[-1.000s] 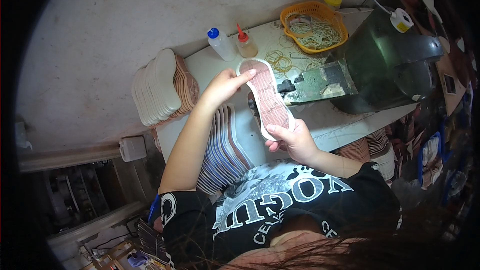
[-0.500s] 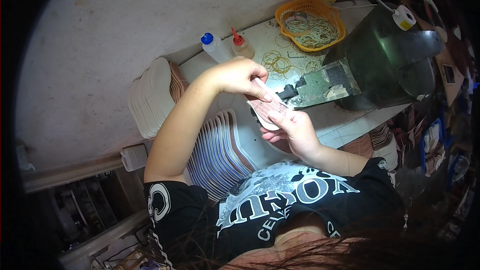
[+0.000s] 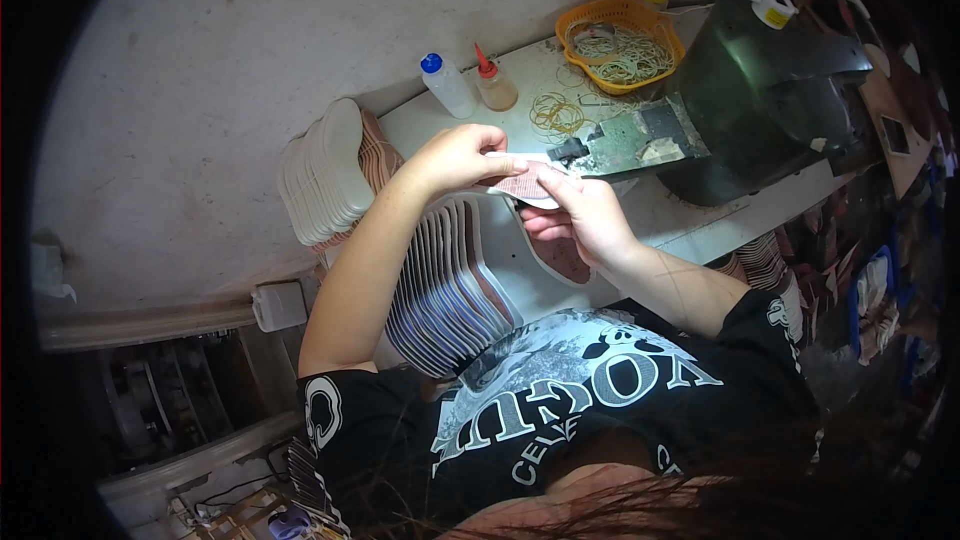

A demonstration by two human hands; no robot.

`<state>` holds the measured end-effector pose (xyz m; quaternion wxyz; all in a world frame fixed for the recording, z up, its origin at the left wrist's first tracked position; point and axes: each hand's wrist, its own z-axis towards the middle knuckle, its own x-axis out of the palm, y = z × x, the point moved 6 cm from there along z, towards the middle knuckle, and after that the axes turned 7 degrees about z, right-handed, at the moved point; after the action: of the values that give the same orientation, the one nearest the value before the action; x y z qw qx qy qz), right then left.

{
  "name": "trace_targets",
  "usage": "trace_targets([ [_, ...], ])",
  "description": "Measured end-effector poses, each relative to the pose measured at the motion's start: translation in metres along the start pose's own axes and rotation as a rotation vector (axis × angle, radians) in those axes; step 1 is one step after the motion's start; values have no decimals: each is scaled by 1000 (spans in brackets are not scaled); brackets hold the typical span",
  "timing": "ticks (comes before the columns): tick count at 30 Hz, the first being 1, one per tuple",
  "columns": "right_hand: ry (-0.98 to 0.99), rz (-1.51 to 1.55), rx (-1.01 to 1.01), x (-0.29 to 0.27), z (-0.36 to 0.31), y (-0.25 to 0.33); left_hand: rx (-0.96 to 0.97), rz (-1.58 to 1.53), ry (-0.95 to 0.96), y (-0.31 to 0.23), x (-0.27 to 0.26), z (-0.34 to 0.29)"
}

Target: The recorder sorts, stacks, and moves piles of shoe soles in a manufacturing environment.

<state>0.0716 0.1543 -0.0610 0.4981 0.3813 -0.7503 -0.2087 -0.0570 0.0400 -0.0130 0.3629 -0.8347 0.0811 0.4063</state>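
Note:
A pinkish-brown insole (image 3: 522,187) with a white edge is held in both hands, under a bright light beside the green machine's working end (image 3: 572,150). My left hand (image 3: 468,156) grips its left end, thumb laid on the top face. My right hand (image 3: 592,218) pinches its right end, with the thumb on top and the other fingers curled below. Parts of the insole are hidden by both hands. Below my right hand a second brown insole (image 3: 562,256) lies on the white table.
A fanned row of insoles (image 3: 440,285) and a stack of pale ones (image 3: 318,180) stand at left. Behind are a blue-capped bottle (image 3: 450,90), a red-tipped bottle (image 3: 496,88), loose rubber bands (image 3: 556,117) and an orange basket (image 3: 608,12). The large green machine (image 3: 760,90) fills the right.
The insole has turned from a steep slant to nearly level. My right hand has risen a little, uncovering more of the insole on the table. The whole view has shifted slightly.

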Motion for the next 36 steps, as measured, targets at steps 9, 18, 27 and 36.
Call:
trace_targets([
  [9, 54, 16, -29, 1, -2, 5, -129, -152, -179, -6, 31, -32],
  [18, 131, -200, 88, -15, -11, 18, -292, -723, 82, -24, 67, -43],
  [27, 230, -376, 132, -63, -52, 29, -253, -734, -2, -16, 61, -29],
  [36, 157, -108, 48, -25, -15, 12, -215, -850, -254, 13, 40, -2],
])
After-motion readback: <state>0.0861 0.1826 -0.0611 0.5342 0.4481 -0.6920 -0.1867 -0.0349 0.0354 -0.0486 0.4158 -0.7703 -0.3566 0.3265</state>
